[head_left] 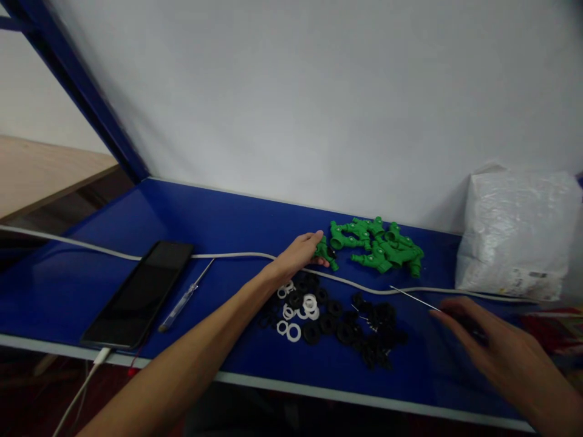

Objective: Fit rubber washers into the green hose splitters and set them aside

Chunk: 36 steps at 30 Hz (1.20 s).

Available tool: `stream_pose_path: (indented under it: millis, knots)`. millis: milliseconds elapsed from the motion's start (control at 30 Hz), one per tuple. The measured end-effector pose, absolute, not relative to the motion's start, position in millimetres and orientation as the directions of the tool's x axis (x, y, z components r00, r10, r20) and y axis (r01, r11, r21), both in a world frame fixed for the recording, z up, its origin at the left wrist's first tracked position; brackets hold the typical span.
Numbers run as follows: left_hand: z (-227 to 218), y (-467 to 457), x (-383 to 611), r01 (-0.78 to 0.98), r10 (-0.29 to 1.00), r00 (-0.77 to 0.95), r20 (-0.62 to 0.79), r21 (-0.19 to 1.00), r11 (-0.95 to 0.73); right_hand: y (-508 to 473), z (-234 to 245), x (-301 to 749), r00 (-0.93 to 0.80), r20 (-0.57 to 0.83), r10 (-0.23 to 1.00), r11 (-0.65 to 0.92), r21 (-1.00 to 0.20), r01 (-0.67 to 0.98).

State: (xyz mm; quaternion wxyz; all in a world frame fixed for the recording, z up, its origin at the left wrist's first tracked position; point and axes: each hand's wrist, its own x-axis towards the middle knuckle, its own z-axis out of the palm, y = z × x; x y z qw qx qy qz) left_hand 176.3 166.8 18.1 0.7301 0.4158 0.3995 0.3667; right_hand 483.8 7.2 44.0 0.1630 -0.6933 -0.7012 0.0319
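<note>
My left hand (304, 250) is closed around a green plastic fitting (324, 252), beside the pile of similar green fittings (387, 249) at the back of the table. A dark spot shows on the held fitting. On the right, my right hand (487, 340) grips a screwdriver (416, 298) by its dark handle, its thin metal shaft pointing left toward the pile. The fingers cover most of the handle. Between the hands, nearer the front edge, lie white rings (294, 332), black rings (345, 332) and a heap of small black parts (380, 328).
A dark tablet (141, 294) with a white plug lies on the left of the blue table (218, 212). Next to it is a clear-handled screwdriver (184, 300). A white cable (237, 255) crosses the tabletop. A white plastic-wrapped package (517, 230) stands at the back right.
</note>
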Motion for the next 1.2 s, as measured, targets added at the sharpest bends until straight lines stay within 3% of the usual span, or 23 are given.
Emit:
stream_pose_path:
  millis: [100, 167, 267, 433, 667, 967, 1200]
  knots:
    - [15.4, 168.2, 176.2, -0.206, 0.862, 0.435, -0.261, 0.903, 0.378, -17.2, 17.5, 495.4, 0.115, 0.175, 0.978, -0.055, -0.315, 0.947]
    - [13.1, 169.8, 176.3, -0.208, 0.859, 0.445, -0.255, 0.903, 0.376, -21.9, 5.1, 490.7, 0.159, 0.263, 0.952, -0.076, -0.301, 0.951]
    - [10.2, 172.3, 176.5, -0.206, 0.858, 0.449, -0.251, 0.905, 0.372, -18.1, -5.2, 478.7, 0.082, 0.373, 0.924, -0.001, -0.212, 0.977]
    - [9.0, 173.7, 176.8, -0.2, 0.848, 0.47, -0.243, 0.907, 0.371, -16.2, -15.7, 478.2, -0.038, 0.437, 0.899, 0.094, -0.107, 0.99]
    - [12.6, 172.4, 178.4, -0.194, 0.849, 0.463, -0.255, 0.905, 0.378, -22.2, -20.2, 482.3, -0.061, 0.413, 0.909, 0.111, -0.098, 0.989]
    - [3.6, 175.4, 177.8, -0.223, 0.852, 0.474, -0.223, 0.905, 0.361, -15.8, -10.0, 466.5, -0.032, 0.488, 0.872, 0.091, -0.098, 0.991]
    - [8.4, 173.5, 177.4, -0.228, 0.857, 0.459, -0.235, 0.901, 0.369, 3.9, 1.7, 441.0, -0.142, 0.429, 0.892, 0.236, -0.174, 0.956]
